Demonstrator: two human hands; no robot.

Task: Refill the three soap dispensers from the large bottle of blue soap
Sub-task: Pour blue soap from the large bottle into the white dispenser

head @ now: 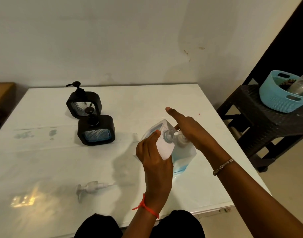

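My left hand (154, 157) grips a small white dispenser bottle (164, 146), tilted, its open threaded neck pointing right. Just behind it on the white table (44, 152) stands the large clear bottle (181, 157), with blue soap in its lower part. My right hand (186, 129) lies over the large bottle's top, thumb and fingers around its white cap (181, 140), index finger stretched out. A white pump head (90, 187) lies loose on the table at the front left. Two black-framed dispensers with pumps on stand further left: the far one (83, 104) and the near one (95, 130), which shows blue soap.
A black plastic stool (260, 117) stands right of the table and carries a light blue basket (281, 98) with things in it. The wall runs close behind the table. Smears mark the tabletop at the left (23, 134). The table's front edge is by my knees.
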